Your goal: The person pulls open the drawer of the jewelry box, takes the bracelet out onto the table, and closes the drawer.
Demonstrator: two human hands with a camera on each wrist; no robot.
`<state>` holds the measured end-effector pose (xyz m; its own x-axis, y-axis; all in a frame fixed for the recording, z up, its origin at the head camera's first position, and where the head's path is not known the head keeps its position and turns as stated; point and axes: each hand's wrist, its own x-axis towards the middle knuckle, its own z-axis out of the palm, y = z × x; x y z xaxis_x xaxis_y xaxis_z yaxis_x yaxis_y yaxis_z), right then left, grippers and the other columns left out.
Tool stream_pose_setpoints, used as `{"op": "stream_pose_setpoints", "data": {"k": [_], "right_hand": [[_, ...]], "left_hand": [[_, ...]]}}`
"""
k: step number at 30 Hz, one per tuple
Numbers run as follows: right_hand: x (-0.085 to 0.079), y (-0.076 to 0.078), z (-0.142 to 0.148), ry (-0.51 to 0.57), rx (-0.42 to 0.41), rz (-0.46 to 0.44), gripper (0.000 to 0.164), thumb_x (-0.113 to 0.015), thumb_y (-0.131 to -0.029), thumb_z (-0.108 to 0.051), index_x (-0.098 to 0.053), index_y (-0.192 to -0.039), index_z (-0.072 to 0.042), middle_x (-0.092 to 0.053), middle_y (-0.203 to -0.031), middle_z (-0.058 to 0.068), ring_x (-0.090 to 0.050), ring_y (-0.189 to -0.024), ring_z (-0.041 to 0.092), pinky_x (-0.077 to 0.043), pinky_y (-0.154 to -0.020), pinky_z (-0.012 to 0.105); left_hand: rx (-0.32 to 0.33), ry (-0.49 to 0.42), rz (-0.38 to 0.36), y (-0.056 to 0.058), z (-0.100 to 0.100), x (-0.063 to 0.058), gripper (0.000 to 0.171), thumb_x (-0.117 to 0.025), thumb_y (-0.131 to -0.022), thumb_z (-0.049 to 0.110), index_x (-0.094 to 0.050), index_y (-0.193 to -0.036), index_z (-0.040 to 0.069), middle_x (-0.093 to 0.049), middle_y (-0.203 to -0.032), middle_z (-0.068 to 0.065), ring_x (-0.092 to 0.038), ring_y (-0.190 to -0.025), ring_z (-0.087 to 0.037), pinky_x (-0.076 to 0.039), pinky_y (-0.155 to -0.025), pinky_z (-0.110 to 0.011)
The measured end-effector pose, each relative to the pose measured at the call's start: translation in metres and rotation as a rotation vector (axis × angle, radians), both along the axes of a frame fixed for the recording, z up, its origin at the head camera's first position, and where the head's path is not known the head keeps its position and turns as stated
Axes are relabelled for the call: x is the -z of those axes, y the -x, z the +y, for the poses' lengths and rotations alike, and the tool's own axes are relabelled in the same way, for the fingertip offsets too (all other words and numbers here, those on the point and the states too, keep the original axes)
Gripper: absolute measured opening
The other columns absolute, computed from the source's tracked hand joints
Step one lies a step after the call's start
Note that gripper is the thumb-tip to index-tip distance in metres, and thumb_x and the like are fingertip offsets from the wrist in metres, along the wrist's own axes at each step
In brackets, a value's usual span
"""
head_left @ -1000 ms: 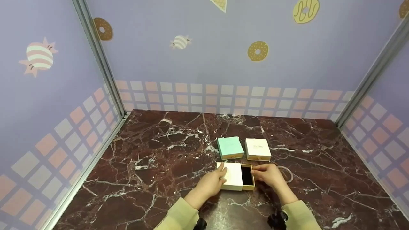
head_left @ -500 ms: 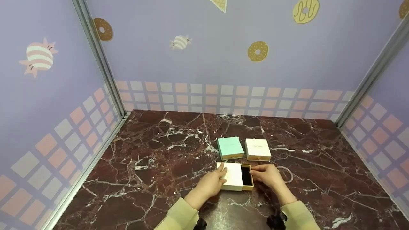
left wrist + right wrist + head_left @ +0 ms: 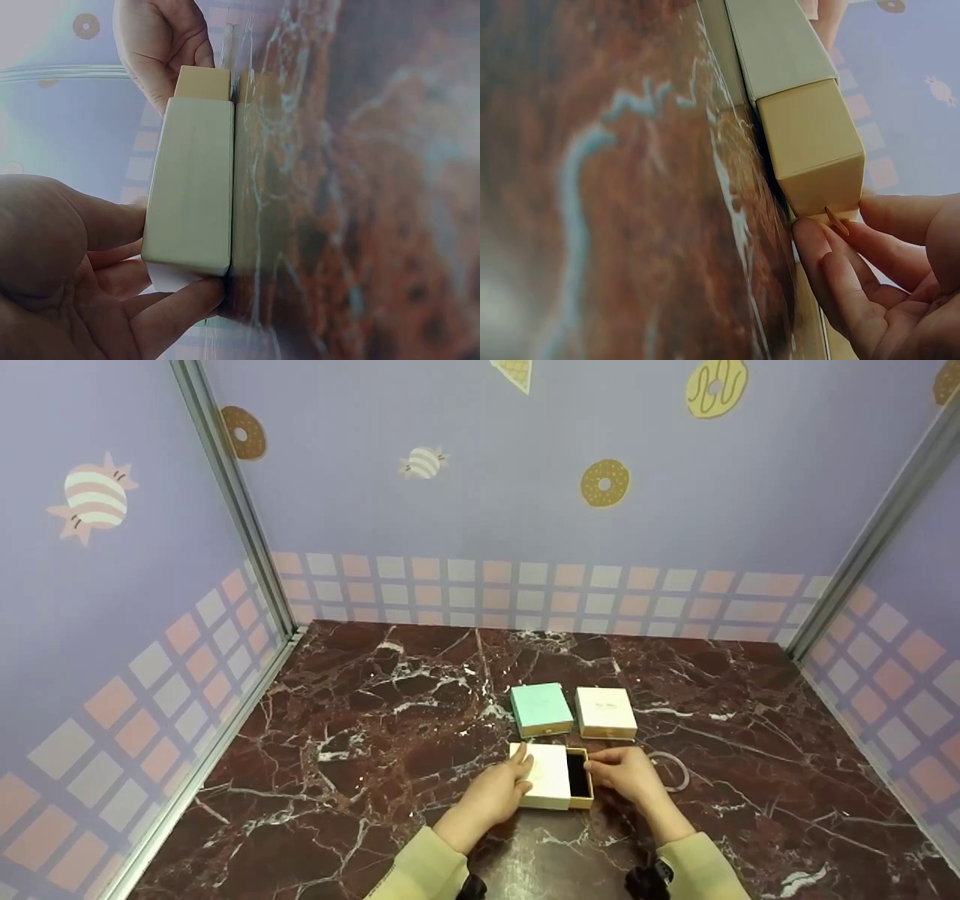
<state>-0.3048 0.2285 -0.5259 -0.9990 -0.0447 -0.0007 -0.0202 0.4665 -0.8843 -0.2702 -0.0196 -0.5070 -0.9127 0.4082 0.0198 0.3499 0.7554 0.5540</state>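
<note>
A white box sleeve (image 3: 551, 780) lies flat on the dark red marbled table (image 3: 360, 787), with a gold drawer (image 3: 581, 802) sticking out of its right side. Black lining shows inside the drawer. My left hand (image 3: 487, 793) grips the sleeve's left end, thumb and fingers on opposite sides in the left wrist view. At the drawer's front, my right hand (image 3: 628, 772) holds its outer end with curled fingers. A small tab (image 3: 836, 220) pokes out between those fingers in the right wrist view.
Behind the sleeve stand a mint green box (image 3: 541, 709) and a second white box (image 3: 606, 709), side by side. A pale ring-shaped band (image 3: 684, 774) lies beside my right wrist. Patterned purple walls (image 3: 480, 510) enclose the table at the back and sides.
The drawer has slid a little left into the sleeve, and my right hand has shifted left with it. My left hand keeps its place on the sleeve.
</note>
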Motion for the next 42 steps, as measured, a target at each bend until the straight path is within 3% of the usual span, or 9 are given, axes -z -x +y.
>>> {"op": "stream_pose_setpoints", "data": {"k": [10, 19, 33, 42], "right_hand": [[0.001, 0.0004, -0.0027, -0.017, 0.019, 0.006, 0.021, -0.076, -0.091, -0.006, -0.077, -0.103, 0.011, -0.078, -0.089, 0.018, -0.067, -0.066, 0.007, -0.058, -0.061, 0.018], [0.0025, -0.0008, -0.0036, 0.001, 0.017, 0.005, 0.021, -0.076, -0.091, -0.005, -0.077, -0.102, 0.012, -0.078, -0.09, 0.021, -0.071, -0.068, 0.01, -0.063, -0.064, 0.023], [0.0001, 0.0003, -0.007, -0.044, 0.026, 0.009, 0.02, -0.078, -0.089, -0.008, -0.079, -0.101, 0.009, -0.078, -0.084, 0.014, -0.063, -0.062, 0.007, -0.054, -0.057, 0.018], [-0.0002, 0.0021, -0.0087, -0.013, -0.007, -0.012, 0.022, -0.076, -0.09, -0.006, -0.077, -0.102, 0.013, -0.078, -0.083, 0.016, -0.067, -0.064, 0.007, -0.057, -0.059, 0.018]], "left_hand": [[-0.007, -0.012, -0.029, 0.0002, 0.0004, -0.0013, 0.053, -0.06, -0.104, 0.019, -0.048, -0.153, 0.004, -0.033, -0.167, -0.013, -0.053, -0.141, -0.038, -0.046, -0.116, -0.049], [-0.003, -0.003, -0.007, 0.0018, -0.0001, 0.0006, 0.052, -0.06, -0.103, 0.019, -0.049, -0.152, 0.004, -0.035, -0.166, -0.014, -0.053, -0.14, -0.039, -0.046, -0.117, -0.049], [-0.002, -0.008, -0.013, 0.0007, 0.0007, 0.0016, 0.052, -0.06, -0.104, 0.019, -0.048, -0.153, 0.004, -0.034, -0.167, -0.013, -0.053, -0.14, -0.039, -0.046, -0.116, -0.049], [0.002, -0.004, 0.009, 0.0001, -0.0006, 0.0017, 0.052, -0.061, -0.103, 0.018, -0.05, -0.151, 0.004, -0.037, -0.165, -0.015, -0.057, -0.136, -0.039, -0.049, -0.113, -0.049]]}}
